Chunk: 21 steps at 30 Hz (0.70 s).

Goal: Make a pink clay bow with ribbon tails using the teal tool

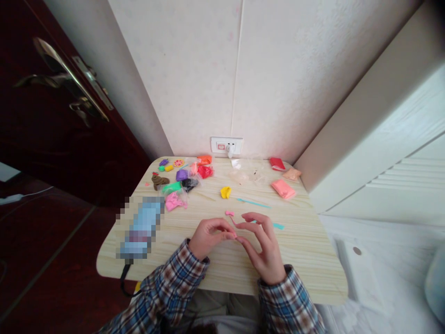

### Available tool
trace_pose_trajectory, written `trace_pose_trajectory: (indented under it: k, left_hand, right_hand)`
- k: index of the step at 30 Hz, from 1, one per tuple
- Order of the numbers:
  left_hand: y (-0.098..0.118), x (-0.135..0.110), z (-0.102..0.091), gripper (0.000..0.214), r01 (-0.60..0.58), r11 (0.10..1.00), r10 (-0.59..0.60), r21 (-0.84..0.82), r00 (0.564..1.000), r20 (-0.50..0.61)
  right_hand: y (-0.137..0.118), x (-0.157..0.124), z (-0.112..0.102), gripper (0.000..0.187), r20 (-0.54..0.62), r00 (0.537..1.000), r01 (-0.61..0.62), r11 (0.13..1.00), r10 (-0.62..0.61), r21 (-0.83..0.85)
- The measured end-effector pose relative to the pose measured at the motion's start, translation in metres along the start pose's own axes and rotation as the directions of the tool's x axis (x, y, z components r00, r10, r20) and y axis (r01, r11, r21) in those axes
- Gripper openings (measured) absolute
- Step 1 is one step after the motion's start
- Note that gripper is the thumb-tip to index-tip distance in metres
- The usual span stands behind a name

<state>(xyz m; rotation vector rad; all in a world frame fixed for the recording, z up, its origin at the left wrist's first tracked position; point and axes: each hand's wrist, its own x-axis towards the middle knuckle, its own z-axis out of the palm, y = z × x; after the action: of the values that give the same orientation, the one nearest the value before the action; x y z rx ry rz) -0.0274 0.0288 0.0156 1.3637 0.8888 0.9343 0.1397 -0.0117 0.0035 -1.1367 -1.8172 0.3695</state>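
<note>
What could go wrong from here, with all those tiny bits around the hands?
The small pink piece just beyond the fingertips could get brushed or squashed if the right hand shifts.

The black cable runs close to the left sleeve, so an arm movement might snag it and tug the blurred device.

The thin blue stick, loose on the tabletop, might be knocked aside by a reach forward.
</note>
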Motion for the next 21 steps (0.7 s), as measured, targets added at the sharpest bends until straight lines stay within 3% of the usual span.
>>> trace_pose_trajectory:
  k: [8,15,21]
  left_hand:
    - [-0.0017,-0.0001,-0.0001,0.035,0.020,1.000,-0.019,0.015,0.999,-0.025]
    - [-0.0019,-0.0021,0.0013,0.025,-0.040,0.998,0.041,0.038,0.999,-0.017]
    - [-0.0092,-0.0004,0.0061,0.024,-0.074,0.994,0.076,0.076,0.997,-0.022]
  right_hand:
    - [0.0001,0.0014,0.0065,0.011,-0.058,0.998,0.011,1.000,-0.010,0.016]
    - [0.0012,0.0026,0.0074,0.007,-0.094,0.995,-0.029,0.996,0.037,0.086]
    - [0.0038,0.0011,0.0077,0.004,-0.103,0.993,-0.054,0.998,0.058,0.033]
